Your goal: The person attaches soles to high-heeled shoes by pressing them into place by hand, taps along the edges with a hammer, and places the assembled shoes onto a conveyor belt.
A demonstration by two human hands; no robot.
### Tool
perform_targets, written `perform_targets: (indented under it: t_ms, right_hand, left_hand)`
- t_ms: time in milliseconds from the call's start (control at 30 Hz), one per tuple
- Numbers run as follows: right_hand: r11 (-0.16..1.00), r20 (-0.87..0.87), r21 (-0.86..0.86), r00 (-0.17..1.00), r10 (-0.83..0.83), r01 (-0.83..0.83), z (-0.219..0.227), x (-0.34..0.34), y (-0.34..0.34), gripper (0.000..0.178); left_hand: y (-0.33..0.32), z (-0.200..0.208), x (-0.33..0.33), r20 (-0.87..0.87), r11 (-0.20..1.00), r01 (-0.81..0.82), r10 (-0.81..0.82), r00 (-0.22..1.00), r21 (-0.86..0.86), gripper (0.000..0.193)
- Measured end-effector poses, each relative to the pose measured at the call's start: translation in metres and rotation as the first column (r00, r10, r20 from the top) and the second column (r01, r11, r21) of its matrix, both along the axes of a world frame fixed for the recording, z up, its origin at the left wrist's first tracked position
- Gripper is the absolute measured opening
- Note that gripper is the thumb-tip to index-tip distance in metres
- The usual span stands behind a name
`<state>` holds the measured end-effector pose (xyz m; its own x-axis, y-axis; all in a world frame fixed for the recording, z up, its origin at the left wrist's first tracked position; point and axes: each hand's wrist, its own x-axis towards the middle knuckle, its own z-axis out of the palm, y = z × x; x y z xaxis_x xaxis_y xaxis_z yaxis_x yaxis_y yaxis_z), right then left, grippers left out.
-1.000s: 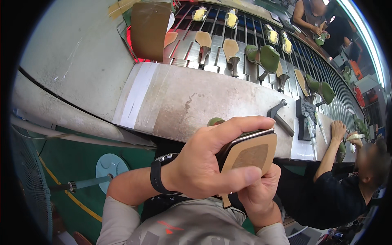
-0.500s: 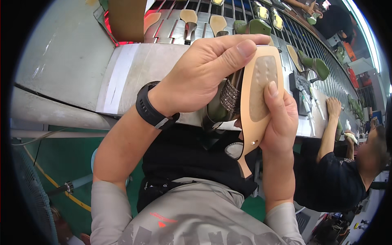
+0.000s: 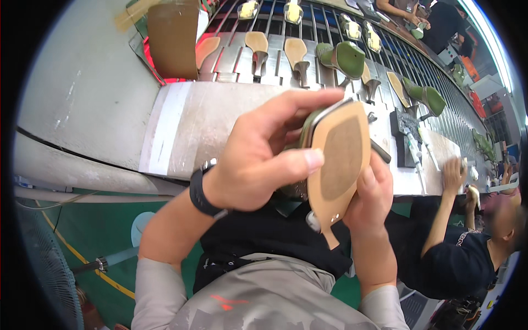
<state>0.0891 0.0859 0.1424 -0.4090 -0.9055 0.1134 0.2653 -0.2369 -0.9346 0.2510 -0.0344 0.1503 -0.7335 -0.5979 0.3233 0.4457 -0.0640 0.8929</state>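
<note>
Tan-soled shoe (image 3: pixel 340 157) between both hands (image 3: pixel 247 157) (image 3: pixel 371 195), slatted conveyor (image 3: pixel 234 58) beyond

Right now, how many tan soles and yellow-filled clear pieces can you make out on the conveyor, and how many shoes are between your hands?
Tan soles on the conveyor: 5, some partly hidden
Yellow-filled clear pieces: 4
Shoe between left hand and right hand: 1
Total: 10

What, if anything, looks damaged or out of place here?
Nothing clearly damaged. The tan shoe sole in the right hand ends in a narrow tongue jutting free, slightly odd, though possibly its normal shape.
</note>
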Motion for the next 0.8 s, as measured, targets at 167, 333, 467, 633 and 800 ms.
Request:
perform_targets:
  t_ms: [167,333,467,633,800]
  right_hand:
    - [0.993,-0.641,-0.112,0.766,-0.051,-0.027,-0.017,0.005,0.038,0.031]
    - [0.970,-0.680,-0.206,0.732,-0.049,-0.126,-0.012,0.035,0.031,0.021]
    - [0.963,-0.693,-0.189,0.721,0.009,-0.193,-0.006,0.046,0.024,0.017]
    - [0.965,-0.725,-0.128,0.685,0.068,-0.231,0.004,0.053,0.016,0.015]
    - [0.940,-0.697,-0.085,0.694,0.180,-0.329,0.001,0.054,0.004,0.021]
  left_hand:
    - [0.033,-0.002,0.034,0.032,0.983,-0.098,0.104,0.994,-0.158,0.059]
    - [0.053,-0.006,0.057,-0.046,0.965,-0.237,0.233,0.971,-0.114,0.036]
    - [0.051,-0.004,0.071,-0.018,0.939,-0.324,0.324,0.946,-0.112,0.022]
    - [0.052,0.005,0.079,0.067,0.919,-0.379,0.388,0.919,-0.111,0.015]
    - [0.050,0.006,0.083,0.102,0.811,-0.560,0.579,0.809,-0.167,0.022]
